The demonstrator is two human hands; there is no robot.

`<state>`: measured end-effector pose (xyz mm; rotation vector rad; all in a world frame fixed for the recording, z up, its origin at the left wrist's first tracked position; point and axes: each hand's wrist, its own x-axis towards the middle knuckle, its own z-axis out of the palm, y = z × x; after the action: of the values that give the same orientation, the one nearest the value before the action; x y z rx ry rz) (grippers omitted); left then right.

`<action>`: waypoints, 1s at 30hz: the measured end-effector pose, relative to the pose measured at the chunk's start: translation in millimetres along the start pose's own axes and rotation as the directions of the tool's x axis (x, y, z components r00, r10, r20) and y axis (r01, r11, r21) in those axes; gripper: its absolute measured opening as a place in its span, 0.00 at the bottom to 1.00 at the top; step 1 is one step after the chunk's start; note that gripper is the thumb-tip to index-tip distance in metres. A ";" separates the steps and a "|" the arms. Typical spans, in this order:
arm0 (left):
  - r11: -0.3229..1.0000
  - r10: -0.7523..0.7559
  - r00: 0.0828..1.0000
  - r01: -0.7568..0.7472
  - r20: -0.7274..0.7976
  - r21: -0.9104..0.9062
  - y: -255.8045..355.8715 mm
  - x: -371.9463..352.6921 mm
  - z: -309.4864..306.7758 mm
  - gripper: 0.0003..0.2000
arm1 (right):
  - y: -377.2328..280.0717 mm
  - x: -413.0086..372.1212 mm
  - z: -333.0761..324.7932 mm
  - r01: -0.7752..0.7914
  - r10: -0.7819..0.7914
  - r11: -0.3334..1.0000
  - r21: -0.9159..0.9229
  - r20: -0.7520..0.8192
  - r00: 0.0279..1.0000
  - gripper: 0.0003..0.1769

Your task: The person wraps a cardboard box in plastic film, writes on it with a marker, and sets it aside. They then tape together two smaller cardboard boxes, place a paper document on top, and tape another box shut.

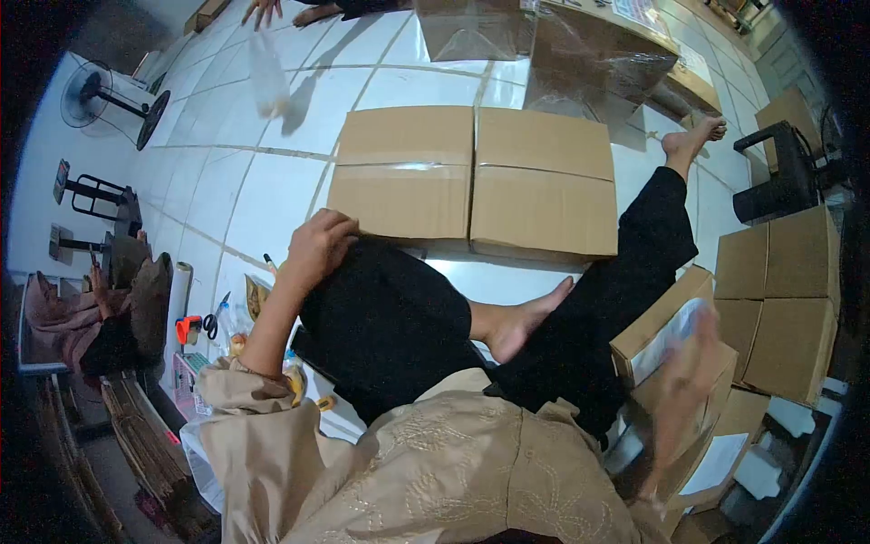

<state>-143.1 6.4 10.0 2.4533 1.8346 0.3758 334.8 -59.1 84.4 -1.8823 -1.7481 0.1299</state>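
Observation:
Two closed cardboard boxes (399, 199) stand side by side on the tiled floor in front of my legs, with clear tape across their tops. My left hand (323, 243) rests on my knee by the near left corner of the boxes, fingers curled and pressed together; what they hold, if anything, is hidden. On the right, my right hand (696, 349) is smeared by motion over a smaller open carton (666, 317) with something white in it. Whether that hand grips anything cannot be made out.
Stacked cartons (797, 299) stand at the right. Wrapped boxes (594, 54) are at the top. Scissors (211, 325) and an orange tape dispenser (188, 330) lie at the left. Another person's hand (262, 11) shows at the top left; a further person sits at the far left.

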 end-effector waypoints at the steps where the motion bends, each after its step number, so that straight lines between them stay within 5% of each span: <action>1: 0.998 0.052 0.998 -0.051 -0.038 0.036 -0.8 0.1 3.7 0.08 | -40.2 11.0 21.9 0.027 -0.048 0.973 0.230 0.085 0.995 0.25; 2: 0.993 0.103 0.992 -0.097 -0.073 0.071 -1.0 -0.3 7.1 0.09 | -53.0 21.4 48.2 0.326 -0.359 0.919 0.222 0.128 0.925 0.24; 3: 0.983 0.109 0.994 -0.107 -0.004 0.150 -2.5 -0.2 9.4 0.11 | -61.9 24.4 87.8 0.502 -0.562 0.758 0.416 0.025 0.827 0.24; 6: 0.933 0.229 0.971 -0.240 0.071 0.267 -7.1 -5.4 14.9 0.14 | -134.1 28.8 157.2 0.552 -0.703 0.676 0.488 0.205 0.681 0.24; 7: 0.937 0.216 0.974 -0.228 0.071 0.266 -7.0 -7.6 16.7 0.14 | -149.7 28.0 184.3 0.605 -0.759 0.610 0.512 0.157 0.632 0.23; 10: 0.876 0.300 0.953 -0.296 0.051 0.380 -8.9 -7.0 21.3 0.16 | -186.4 29.9 249.7 0.666 -0.821 0.550 0.504 0.183 0.540 0.22; 12: 0.875 0.413 0.906 -0.366 -0.095 0.316 -16.8 -0.5 26.5 0.10 | -198.6 31.3 287.0 0.800 -0.876 0.473 0.369 0.097 0.473 0.23; 16: 0.901 0.370 0.906 -0.295 -0.207 0.319 -23.0 10.0 32.5 0.08 | -204.5 40.2 301.3 0.800 -0.862 0.484 0.355 0.037 0.505 0.23; 20: 0.917 0.365 0.918 -0.327 -0.151 0.229 -21.5 10.3 33.7 0.13 | -203.9 46.8 300.0 0.808 -0.868 0.482 0.340 0.058 0.493 0.22; 28: 0.883 0.429 0.894 -0.386 -0.127 0.266 -20.5 20.0 31.9 0.05 | -212.8 46.4 306.2 0.849 -0.886 0.451 0.275 0.026 0.463 0.17; 30: 0.973 0.209 0.975 -0.199 -0.081 0.117 -19.4 18.6 26.0 0.07 | -210.1 47.4 302.0 0.846 -0.875 0.463 0.263 -0.014 0.484 0.16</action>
<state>-150.5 32.4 -15.8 2.7536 1.6799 0.4178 23.7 83.8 -58.2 -0.6193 -2.4402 0.0526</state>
